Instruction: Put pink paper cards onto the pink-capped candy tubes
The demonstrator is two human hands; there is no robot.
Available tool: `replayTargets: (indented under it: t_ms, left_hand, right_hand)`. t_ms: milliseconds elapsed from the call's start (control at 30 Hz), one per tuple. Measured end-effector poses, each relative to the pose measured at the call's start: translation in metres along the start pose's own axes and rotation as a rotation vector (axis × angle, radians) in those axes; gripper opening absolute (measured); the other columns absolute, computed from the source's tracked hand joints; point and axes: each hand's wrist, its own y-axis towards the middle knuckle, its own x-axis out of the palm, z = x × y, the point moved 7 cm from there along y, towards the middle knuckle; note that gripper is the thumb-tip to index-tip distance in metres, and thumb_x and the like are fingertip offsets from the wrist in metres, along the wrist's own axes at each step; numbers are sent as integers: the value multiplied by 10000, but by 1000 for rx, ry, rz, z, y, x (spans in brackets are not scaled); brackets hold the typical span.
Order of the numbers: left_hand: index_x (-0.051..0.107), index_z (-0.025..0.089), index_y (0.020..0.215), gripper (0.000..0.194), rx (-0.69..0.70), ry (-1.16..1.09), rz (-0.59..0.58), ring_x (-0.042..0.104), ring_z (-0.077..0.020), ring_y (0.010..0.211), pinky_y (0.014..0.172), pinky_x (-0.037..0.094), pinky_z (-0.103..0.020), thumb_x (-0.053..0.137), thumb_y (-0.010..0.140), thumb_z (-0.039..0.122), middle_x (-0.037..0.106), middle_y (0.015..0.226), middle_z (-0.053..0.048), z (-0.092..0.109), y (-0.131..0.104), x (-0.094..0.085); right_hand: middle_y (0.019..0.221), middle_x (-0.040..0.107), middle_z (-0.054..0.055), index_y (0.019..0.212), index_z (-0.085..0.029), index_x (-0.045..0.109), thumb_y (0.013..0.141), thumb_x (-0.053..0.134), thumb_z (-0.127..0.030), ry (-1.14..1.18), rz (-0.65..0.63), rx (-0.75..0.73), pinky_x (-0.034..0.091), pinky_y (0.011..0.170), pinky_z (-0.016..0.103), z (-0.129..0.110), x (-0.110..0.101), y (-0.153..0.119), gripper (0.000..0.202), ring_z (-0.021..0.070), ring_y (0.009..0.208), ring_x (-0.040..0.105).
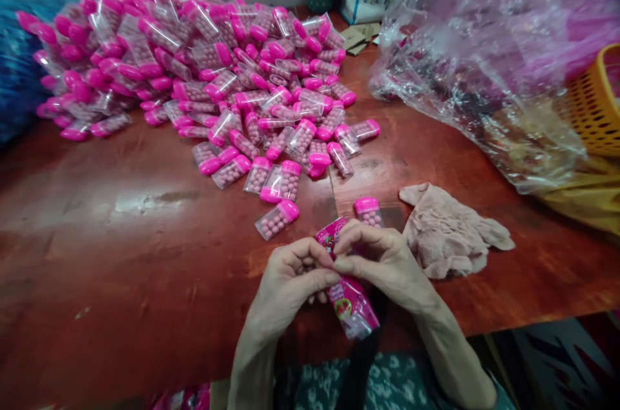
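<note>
My left hand (pixel 290 281) and my right hand (pixel 382 261) meet at the near edge of the table, fingertips together on a pink printed label strip (pixel 351 303) that hangs down between them. A small clear candy box seems to sit inside my left hand, mostly hidden by the fingers. One clear box with a pink cap (pixel 368 211) stands just beyond my right hand. Another box (pixel 277 219) lies on its side a little past my left hand. A large heap of the same pink-capped boxes (pixel 194 68) fills the far left of the table.
The red-brown wooden table (pixel 121 235) has a crumpled beige glove (pixel 450 235) to the right of my hands. A big clear plastic bag (pixel 484 48) lies at the far right, beside a yellow basket (pixel 598 100). A blue cloth (pixel 14 68) is at the far left.
</note>
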Motion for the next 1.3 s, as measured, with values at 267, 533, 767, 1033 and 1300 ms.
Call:
replayTargets:
  t_ms: [267,533,767,1033,1300]
  left_hand:
    - [523,149,680,129,286,-329,314,525,-64,414,394,403,-144,648,714,148,575,520,50,12,-2,-20]
    - [475,169,712,137,306,-409,310,503,-59,321,319,335,-108,595,779,174,556,475,60,10,-2,-23]
    - [468,184,693,153,303,-498,140,336,-24,211,259,221,-79,595,779,183,401,342,103,9,1,-17]
    - [526,195,792,32,194,-630,123,141,-6,248,239,212,-91,553,805,183,398,424,100,6,0,-15]
    - [532,186,853,30,180,-630,125,170,0,239,228,225,-92,515,831,173,484,479,84,4,2,-15]
  right_hand:
    - [1062,531,159,1030,-137,546,832,520,-390,-1146,504,-30,373,869,497,-3,-40,1,322,328,1015,439]
    - [764,581,27,1079,-196,542,830,545,-345,-496,507,117,468,608,310,8,-54,-9,291,170,640,542]
    - [737,594,-13,1093,-247,558,746,668,-341,-34,152,285,465,520,202,-20,-21,-27,376,116,611,562]
    - [763,622,-6,1114,-256,559,794,613,-279,-266,174,106,488,584,233,-20,-2,-21,325,130,625,577]
    - [853,639,-12,1155,-264,540,809,590,-250,-307,6,127,470,630,231,-21,7,-18,350,133,691,578]
